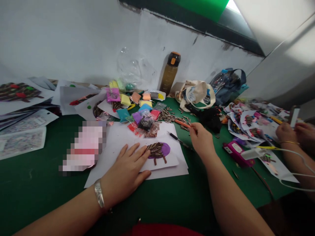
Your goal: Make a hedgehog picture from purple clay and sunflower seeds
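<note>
I had the left hand flat on the paper and the right hand pinching an orange stick.
From my end, the left hand lay palm down, fingers spread, fingertips at the animal's left end; the right forearm angled in from the lower right, thumb and fingers closed on the stick's near end, its far end among loose seeds. Those were slim, pointed and striped, heaped on the green table. The paper was smooth and white, in overlapping sheets, a black pen crossing its right edge, shiny coloured packets along its top. The animal sat on the top sheet, between the hands: body of overlapping dark seeds, rounded purple head, two stubby brown legs.
</note>
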The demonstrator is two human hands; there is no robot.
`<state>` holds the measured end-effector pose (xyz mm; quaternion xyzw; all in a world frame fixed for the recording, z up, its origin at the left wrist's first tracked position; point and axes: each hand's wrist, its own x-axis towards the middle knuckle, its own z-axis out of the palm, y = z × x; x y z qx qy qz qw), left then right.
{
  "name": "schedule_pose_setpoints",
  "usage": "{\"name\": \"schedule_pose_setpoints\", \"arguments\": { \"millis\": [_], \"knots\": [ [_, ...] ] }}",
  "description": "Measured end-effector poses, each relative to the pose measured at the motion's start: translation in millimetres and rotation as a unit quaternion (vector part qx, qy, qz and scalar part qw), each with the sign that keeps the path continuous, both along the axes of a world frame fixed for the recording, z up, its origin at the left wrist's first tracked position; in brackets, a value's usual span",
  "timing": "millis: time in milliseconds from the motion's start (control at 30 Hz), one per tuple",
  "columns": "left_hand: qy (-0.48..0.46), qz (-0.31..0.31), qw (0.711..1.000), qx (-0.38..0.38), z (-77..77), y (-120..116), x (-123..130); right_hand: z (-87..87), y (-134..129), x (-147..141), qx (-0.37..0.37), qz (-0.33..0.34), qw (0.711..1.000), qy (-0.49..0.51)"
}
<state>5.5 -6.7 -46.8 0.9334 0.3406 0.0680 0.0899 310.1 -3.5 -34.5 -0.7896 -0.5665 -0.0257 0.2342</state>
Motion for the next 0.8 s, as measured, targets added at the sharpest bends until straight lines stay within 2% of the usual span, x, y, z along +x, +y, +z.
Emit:
{"name": "schedule_pose_setpoints", "arguments": {
  "millis": [100, 333, 500, 567, 633, 700, 800],
  "knots": [
    [-0.003, 0.003, 1.000, -0.003, 0.7, 0, 0, -0.6, -3, 10, -0.003, 0.016, 1.000, 0.018],
    [-0.010, 0.002, 1.000, -0.003, 0.6, 0, 1, -10.0, 4, 20, -0.147, 0.051, 0.982, -0.107],
    [0.013, -0.001, 1.000, -0.006, 2.5, 0, 0, -13.1, 8, 17, -0.144, 0.021, 0.980, -0.137],
    [0.010, -0.003, 1.000, -0.006, 2.8, 0, 0, -9.0, 7, 13, -0.111, -0.002, 0.983, -0.147],
    [0.007, -0.004, 1.000, -0.006, 2.9, -1, 1, -1.9, 3, 5, -0.043, -0.024, 0.992, -0.118],
    [0.006, -0.003, 1.000, -0.004, 2.8, -1, 1, 5.3, -3, -8, 0.011, -0.021, 0.999, -0.026],
    [0.001, -0.002, 1.000, 0.000, 2.8, -1, 1, 9.5, -12, -30, -0.029, 0.078, 0.989, 0.126]
  ]
}}
